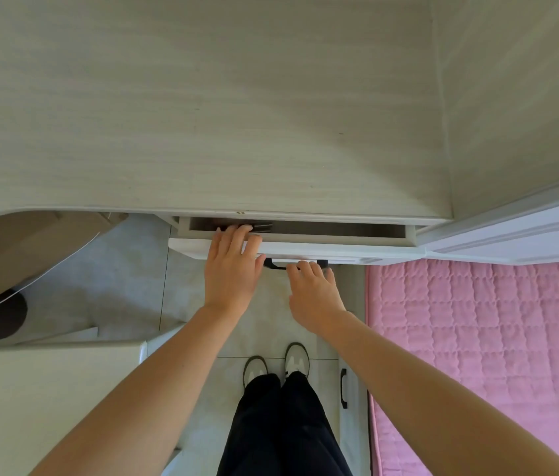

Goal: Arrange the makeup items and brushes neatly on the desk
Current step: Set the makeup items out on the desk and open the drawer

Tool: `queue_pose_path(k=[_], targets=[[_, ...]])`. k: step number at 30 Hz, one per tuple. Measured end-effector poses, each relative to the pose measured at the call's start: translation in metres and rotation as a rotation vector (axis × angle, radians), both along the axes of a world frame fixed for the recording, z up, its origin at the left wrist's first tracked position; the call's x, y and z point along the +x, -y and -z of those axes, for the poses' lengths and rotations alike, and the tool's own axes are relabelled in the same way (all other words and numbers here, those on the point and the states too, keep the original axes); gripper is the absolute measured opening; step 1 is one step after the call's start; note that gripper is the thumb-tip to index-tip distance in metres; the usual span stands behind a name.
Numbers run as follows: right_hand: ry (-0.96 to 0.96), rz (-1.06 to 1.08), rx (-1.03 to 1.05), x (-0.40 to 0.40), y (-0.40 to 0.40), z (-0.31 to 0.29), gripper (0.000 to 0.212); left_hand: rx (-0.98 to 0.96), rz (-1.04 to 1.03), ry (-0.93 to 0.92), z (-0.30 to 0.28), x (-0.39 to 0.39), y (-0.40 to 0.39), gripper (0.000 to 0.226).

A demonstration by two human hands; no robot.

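Head-worn view, steeply downward over desk (202, 115), open drawer (305, 242), floor.

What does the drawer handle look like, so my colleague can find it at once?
Start at the pale wooden desk. Under its front edge a white drawer stands partly pulled out. The handle is a dark bar on the drawer's front face, between the left hand and right hand; it is the only dark fitting on the white front.

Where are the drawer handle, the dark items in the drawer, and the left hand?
drawer handle (276, 265), head view, its dark left end.
dark items (264, 227), head view, the exposed ends beyond the fingertips.
left hand (231, 269), head view, back of the hand.
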State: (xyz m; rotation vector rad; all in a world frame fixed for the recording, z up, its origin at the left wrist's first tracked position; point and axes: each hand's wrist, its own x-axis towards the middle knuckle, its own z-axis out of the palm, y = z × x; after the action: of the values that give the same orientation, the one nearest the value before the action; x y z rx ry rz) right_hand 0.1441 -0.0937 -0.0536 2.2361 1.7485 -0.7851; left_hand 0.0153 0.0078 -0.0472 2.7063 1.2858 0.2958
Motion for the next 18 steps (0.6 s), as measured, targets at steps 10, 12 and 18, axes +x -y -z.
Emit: queue_pose_path(k=[10, 12, 18], targets=[[-0.064, -0.034, 0.105, 0.013, 0.010, -0.029, 0.053, -0.065, 0.001, 0.058, -0.006, -0.005, 0.012, 0.035], [-0.028, -0.071, 0.214, 0.020, 0.009, -0.042, 0.043, -0.054, 0.011, 0.029, -0.005, -0.008, 0.014, 0.042], [0.103, -0.044, 0.370, 0.048, 0.019, -0.055, 0.035, -0.028, 0.021, -0.009, -0.002, -0.014, 0.024, 0.042]])
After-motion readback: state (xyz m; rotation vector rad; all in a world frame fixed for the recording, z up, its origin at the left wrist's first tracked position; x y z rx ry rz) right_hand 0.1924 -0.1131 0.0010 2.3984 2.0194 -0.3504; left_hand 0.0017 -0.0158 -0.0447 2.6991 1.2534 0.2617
